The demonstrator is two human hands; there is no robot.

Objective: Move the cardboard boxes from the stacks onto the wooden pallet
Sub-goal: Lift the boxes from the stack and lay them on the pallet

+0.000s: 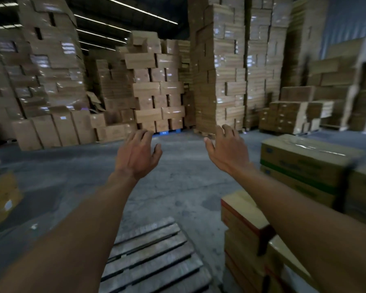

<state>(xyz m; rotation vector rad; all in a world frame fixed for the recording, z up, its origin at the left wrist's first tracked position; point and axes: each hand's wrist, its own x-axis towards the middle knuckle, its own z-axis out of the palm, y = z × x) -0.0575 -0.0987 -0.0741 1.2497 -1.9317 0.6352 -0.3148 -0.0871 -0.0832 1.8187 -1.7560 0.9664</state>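
Both my arms reach forward over the concrete floor. My left hand is open with fingers spread and holds nothing. My right hand is open too, palm turned inward, empty. Below them lies a wooden pallet of grey slats with nothing on the part I can see. Right of the pallet stands a low stack of cardboard boxes with red edging. Behind it is another stack of boxes with green bands and shiny tape on top.
Tall stacks of brown cartons fill the far side of the warehouse, some on a blue pallet. More cartons sit at the left edge. Bare concrete floor spreads between the pallet and the far stacks.
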